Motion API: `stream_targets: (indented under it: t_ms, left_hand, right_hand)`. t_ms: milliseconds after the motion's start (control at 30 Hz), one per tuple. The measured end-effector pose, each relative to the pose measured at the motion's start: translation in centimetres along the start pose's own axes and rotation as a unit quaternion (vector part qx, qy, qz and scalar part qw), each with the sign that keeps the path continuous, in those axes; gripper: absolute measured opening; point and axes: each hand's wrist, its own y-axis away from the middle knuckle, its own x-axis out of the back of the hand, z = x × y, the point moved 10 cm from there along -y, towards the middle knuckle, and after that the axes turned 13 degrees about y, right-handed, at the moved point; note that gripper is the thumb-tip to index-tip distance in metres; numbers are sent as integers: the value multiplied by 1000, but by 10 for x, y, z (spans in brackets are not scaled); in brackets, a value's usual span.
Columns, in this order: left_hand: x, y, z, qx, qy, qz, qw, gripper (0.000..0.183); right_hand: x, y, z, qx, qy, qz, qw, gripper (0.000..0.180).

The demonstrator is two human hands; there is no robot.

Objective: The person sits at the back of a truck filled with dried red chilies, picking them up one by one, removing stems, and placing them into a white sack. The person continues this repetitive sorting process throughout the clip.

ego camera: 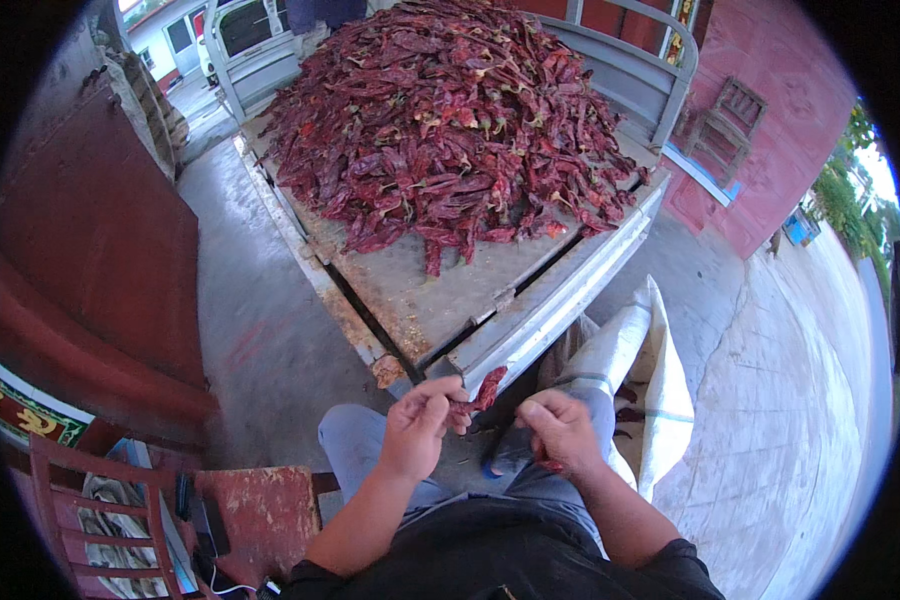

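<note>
My left hand point(422, 427) pinches a dried red chili pepper point(487, 390) between thumb and fingers, above my lap. Close to its right, my right hand point(562, 433) is curled with the thumb against the forefinger. A bit of red chili point(550, 466) shows under its lower fingers. Beyond both hands, a large heap of dried red chilies point(450, 127) lies on the flat metal bed of a cart or small truck point(397, 285). Some of these chilies still carry pale stems. Beside my right leg stands a white woven sack point(667, 405), its mouth open, with a few dark red chilies inside.
At lower left are a red wooden chair point(97, 502) and a worn red wooden seat or stool point(259, 517) with a cable near it. A dark red panel point(97, 225) stands on the left. Concrete floor point(772, 397) stretches to the right, beside a pink tiled wall point(772, 142).
</note>
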Motion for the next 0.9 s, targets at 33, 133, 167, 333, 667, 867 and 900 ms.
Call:
stream_targets:
  t_ms: [33, 133, 167, 333, 667, 867, 900]
  left_hand:
    - [-7, 0, 2, -20, -67, -24, 997, 22]
    - [-53, 11, 5, -66, -298, -193, 932, 21]
    - [-64, 18, 1, -78, -368, -237, 896, 22]
    - [-65, 4, 7, -75, -491, -262, 827, 31]
    - [0, -168, 60, -103, -697, 63, 707, 42]
    - [30, -207, 65, -109, -770, 141, 613, 41]
    - [33, -206, 61, -84, -763, 136, 626, 40]
  right_hand:
    - [-8, 0, 18, -40, -67, -21, 997, 30]
    - [-30, -16, 27, -3, -233, -52, 971, 33]
    - [-36, -21, 31, 8, -272, -58, 961, 34]
    - [-11, -19, 3, 58, -214, -37, 974, 24]
    - [13, 7, 21, 33, -167, 18, 985, 14]
    - [24, 10, 52, 37, -183, 11, 982, 14]
    - [26, 8, 54, 37, -181, 12, 983, 14]
